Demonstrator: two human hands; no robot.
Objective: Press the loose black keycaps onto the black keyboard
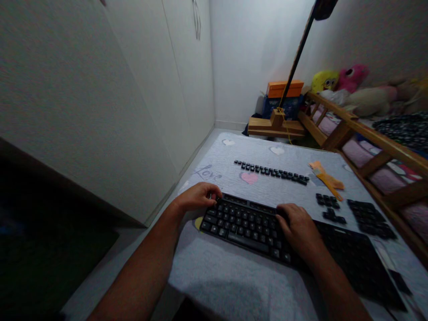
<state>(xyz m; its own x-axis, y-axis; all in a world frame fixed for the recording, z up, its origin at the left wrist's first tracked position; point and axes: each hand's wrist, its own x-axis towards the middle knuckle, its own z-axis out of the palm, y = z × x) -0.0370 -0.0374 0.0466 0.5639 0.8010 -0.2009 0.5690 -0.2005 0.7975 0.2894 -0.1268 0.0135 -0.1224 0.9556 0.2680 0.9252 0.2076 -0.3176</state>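
Observation:
A black keyboard (244, 227) lies on the cloth-covered table, with white-marked keys on its left part and a bare stretch along its far edge. At its far left corner, my left hand (200, 196) is closed, thumb and forefinger pinched at the key there; what is between the fingertips is hidden. My right hand (297, 225) lies across the keyboard, its thumb on the near side and fingers curled at the far edge. Beyond it runs a row of loose black keycaps (272, 172). To the right, the keyboard's number-pad end (361, 254) looks bare of keycaps.
More loose keycaps (327, 200) and a larger block of them (371, 218) lie on the right. Near them is an orange-handled brush (326, 178). A wooden bed rail (368, 120) borders the right side, a white wardrobe (143, 89) the left. Behind stands a wooden stand (276, 125).

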